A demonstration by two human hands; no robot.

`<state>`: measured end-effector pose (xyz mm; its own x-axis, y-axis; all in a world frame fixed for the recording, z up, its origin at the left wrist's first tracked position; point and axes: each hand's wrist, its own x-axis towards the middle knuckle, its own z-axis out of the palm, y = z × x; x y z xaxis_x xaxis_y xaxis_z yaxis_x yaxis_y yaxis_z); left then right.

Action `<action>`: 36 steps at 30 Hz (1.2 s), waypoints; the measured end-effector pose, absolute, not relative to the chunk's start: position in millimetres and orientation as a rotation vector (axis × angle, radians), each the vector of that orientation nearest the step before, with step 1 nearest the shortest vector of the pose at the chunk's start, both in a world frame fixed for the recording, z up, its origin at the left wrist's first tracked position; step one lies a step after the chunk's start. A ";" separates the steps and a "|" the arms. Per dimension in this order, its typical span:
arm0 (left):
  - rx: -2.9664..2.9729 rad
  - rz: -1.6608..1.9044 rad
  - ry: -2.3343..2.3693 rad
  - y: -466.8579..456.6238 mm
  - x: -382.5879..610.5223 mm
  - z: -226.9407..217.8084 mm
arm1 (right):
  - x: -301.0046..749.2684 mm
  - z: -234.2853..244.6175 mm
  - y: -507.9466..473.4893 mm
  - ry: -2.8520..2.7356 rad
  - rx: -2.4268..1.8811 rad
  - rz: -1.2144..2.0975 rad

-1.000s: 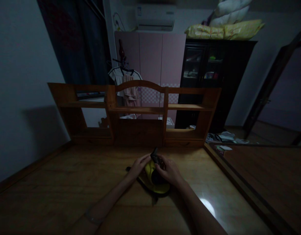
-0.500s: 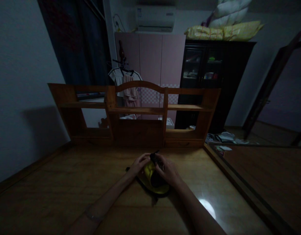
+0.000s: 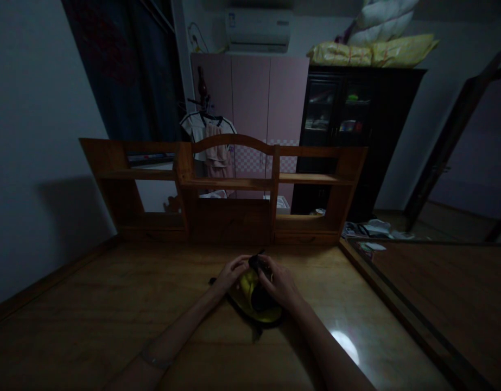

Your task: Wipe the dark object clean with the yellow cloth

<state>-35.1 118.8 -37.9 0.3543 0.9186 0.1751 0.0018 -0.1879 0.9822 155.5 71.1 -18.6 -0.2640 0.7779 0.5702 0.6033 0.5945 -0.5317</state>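
Note:
A soft yellow item with black trim (image 3: 247,284), its exact kind unclear in the dim light, lies on the wooden tabletop with a dark opening or patch facing me. My left hand (image 3: 233,273) curls over its upper left side, fingertips pressed on the yellow part. On the opposite side my right hand (image 3: 279,281) grips a black piece (image 3: 255,263) at the item's top between thumb and fingers. A dark strap end sticks out at the left, and another lies at the front. The palms hide parts of the item.
At the desk's back stands a wooden shelf unit (image 3: 229,183) with several compartments. A raised wooden edge (image 3: 391,296) borders the right side, and a wall (image 3: 50,179) rises at the left. Light reflects off the tabletop (image 3: 181,304) near my right forearm.
Both hands stay at nearly the same spot. The black piece at the top and the right fingers have shifted very slightly; the item still lies in place.

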 end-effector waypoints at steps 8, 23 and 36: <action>1.510 1.057 0.857 119.4 -35.2 -39.4 | 156.0 -15.4 67.4 -1.969 -1.068 0.283; 1.467 1.039 0.856 116.8 -34.0 -39.9 | 158.1 -13.6 67.5 -1.986 -1.075 0.284; 1.450 1.042 0.849 112.0 -31.3 -34.2 | 156.9 -8.1 63.9 -1.979 -1.083 0.279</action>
<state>-31.3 112.0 -34.2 0.3552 0.9235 0.1448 -0.0443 -0.1381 0.9894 156.9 63.9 -8.1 -0.2720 0.7765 0.5684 0.5890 0.6014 -0.5398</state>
